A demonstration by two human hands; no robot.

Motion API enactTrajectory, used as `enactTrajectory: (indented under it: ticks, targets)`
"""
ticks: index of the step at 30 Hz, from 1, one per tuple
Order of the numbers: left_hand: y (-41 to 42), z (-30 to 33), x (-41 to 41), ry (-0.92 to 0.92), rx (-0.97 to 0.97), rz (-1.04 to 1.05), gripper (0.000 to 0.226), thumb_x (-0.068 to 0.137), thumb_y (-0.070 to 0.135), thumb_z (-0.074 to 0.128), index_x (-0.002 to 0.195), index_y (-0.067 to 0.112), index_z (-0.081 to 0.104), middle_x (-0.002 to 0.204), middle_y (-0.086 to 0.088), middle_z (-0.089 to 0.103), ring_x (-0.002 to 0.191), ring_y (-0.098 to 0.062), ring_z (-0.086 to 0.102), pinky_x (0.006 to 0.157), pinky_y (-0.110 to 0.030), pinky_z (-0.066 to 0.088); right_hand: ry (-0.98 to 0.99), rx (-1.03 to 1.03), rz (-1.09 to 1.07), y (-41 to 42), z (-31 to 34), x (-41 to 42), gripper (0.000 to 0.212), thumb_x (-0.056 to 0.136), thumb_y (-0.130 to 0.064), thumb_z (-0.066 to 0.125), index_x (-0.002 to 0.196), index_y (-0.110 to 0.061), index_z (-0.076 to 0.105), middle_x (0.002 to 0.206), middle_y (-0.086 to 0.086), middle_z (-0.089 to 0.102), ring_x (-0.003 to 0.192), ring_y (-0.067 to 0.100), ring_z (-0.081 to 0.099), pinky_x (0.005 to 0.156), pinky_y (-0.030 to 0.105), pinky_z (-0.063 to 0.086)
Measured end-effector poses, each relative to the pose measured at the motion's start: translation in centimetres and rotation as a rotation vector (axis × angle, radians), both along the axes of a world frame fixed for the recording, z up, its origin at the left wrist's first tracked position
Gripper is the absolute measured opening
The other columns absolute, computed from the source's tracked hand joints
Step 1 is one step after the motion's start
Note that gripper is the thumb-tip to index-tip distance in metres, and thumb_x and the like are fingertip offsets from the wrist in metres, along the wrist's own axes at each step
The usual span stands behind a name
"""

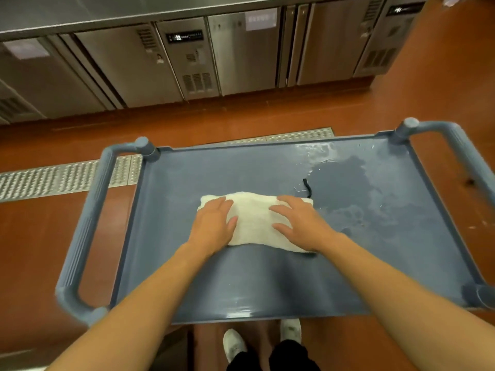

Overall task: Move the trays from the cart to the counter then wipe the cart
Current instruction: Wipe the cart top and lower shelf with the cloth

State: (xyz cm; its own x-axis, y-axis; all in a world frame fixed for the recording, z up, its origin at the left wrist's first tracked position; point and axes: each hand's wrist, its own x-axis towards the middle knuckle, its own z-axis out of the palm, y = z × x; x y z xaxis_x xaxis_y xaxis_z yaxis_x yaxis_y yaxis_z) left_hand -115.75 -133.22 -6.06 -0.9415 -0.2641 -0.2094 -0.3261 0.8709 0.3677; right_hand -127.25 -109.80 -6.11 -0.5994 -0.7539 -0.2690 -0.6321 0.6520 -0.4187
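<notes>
The blue-grey cart (pixel 187 277) fills the lower middle of the head view, its top shelf bare of trays. A folded white cloth (pixel 254 218) lies flat near the shelf's middle. My left hand (pixel 214 223) presses on the cloth's left part with straight fingers. My right hand (pixel 300 223) presses on its right part the same way. Wet streaks and a puddle (pixel 342 178) cover the shelf's far right area. A small black strip (pixel 308 187) lies just beyond the cloth's right corner.
A steel counter (pixel 80 17) with refrigerated cabinets (pixel 187 60) beneath runs along the top. A metal floor drain grate (pixel 53 178) crosses the red-brown floor left of the cart. Cart handles (pixel 83 226) stick out on both sides. My white shoes (pixel 233 344) stand below the cart's near edge.
</notes>
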Motion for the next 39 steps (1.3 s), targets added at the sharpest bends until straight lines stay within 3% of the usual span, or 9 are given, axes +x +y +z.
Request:
enactTrajectory:
  ticks: [3,6,12,17,20,26,29,36,39]
  targets:
    - [-2.2,-2.8,-0.8,-0.003,0.074,0.032,0.047,0.105,0.034,0.043,0.142,0.008,0.055,0.152,-0.016,0.051,0.140,-0.039,0.046,0.114,-0.049,0.037,0.048,-0.021,0.070,-1.7,-2.8,-0.5,0.057,0.105,-0.048,0.051,0.157,-0.028,0.041,0.170,0.006,0.022,0.155,0.028,0.023,0.126,0.040,0.017]
    - [-6.1,-4.6,0.8,0.034,0.099,0.180,0.050,0.104,0.036,0.039,0.139,0.005,0.056,0.149,-0.021,0.053,0.139,-0.041,0.047,0.116,-0.048,0.035,0.091,0.052,0.112,-1.6,-6.0,-0.3,0.069,0.101,-0.066,0.029,0.162,-0.032,0.028,0.173,0.004,0.006,0.159,0.026,0.008,0.128,0.047,0.009]
    - [-8.9,-8.1,7.5,-0.021,-0.159,0.065,0.062,0.110,0.041,0.028,0.164,0.011,0.020,0.173,-0.008,0.011,0.161,-0.024,0.009,0.130,-0.046,0.004,0.266,0.047,0.081,-1.6,-8.2,0.9,0.069,0.102,-0.067,0.024,0.163,-0.035,0.022,0.174,0.002,0.004,0.160,0.023,0.006,0.129,0.047,0.008]
    - [-8.6,-8.6,7.1,-0.011,-0.230,0.076,0.064,0.109,0.046,0.025,0.164,0.013,0.021,0.174,-0.006,0.012,0.161,-0.022,0.009,0.130,-0.047,0.007,0.264,0.023,0.074,-1.5,-8.4,0.8,0.068,0.102,-0.065,0.027,0.163,-0.035,0.024,0.174,0.001,0.005,0.160,0.023,0.006,0.128,0.049,0.008]
    - [-8.5,-9.0,7.2,0.008,-0.227,0.075,0.066,0.107,0.046,0.023,0.164,0.013,0.023,0.173,-0.006,0.014,0.160,-0.022,0.010,0.130,-0.047,0.008,0.251,-0.023,0.052,-2.3,-7.8,1.1,0.068,0.101,-0.063,0.032,0.162,-0.032,0.028,0.174,0.003,0.008,0.160,0.026,0.010,0.124,0.062,0.012]
    - [-8.8,-9.5,7.4,0.047,-0.239,0.075,0.071,0.103,0.051,0.021,0.163,0.014,0.028,0.172,-0.005,0.019,0.160,-0.020,0.015,0.130,-0.047,0.011,0.288,-0.034,0.285,-9.4,-8.8,3.4,0.060,0.101,-0.063,0.033,0.157,-0.042,0.037,0.172,-0.003,0.018,0.159,0.026,0.014,0.116,0.076,0.002]
    - [-8.6,-9.1,7.3,0.056,-0.228,0.089,0.070,0.102,0.051,0.024,0.163,0.016,0.030,0.172,-0.002,0.019,0.160,-0.018,0.014,0.130,-0.043,0.008,0.299,0.012,0.211,-8.9,-9.1,3.0,0.058,0.102,-0.064,0.026,0.158,-0.048,0.030,0.173,-0.011,0.012,0.160,0.020,0.007,0.118,0.072,-0.004]
    - [-8.5,-8.8,7.1,0.062,-0.225,0.104,0.070,0.100,0.051,0.029,0.158,0.015,0.040,0.169,-0.005,0.028,0.158,-0.022,0.022,0.128,-0.043,0.010,0.269,0.104,-0.124,-0.9,-9.3,-3.7,0.061,0.102,-0.067,0.025,0.160,-0.052,0.011,0.173,-0.014,-0.003,0.160,0.022,-0.001,0.122,0.065,0.001]
    - [-8.5,-8.8,7.0,0.054,-0.227,0.117,0.071,0.099,0.052,0.028,0.157,0.014,0.042,0.169,-0.006,0.030,0.157,-0.023,0.024,0.126,-0.031,-0.001,0.276,0.142,-0.293,4.9,-8.8,-7.5,0.061,0.103,-0.066,0.023,0.161,-0.049,0.011,0.173,-0.014,-0.004,0.160,0.021,-0.003,0.123,0.060,-0.003]
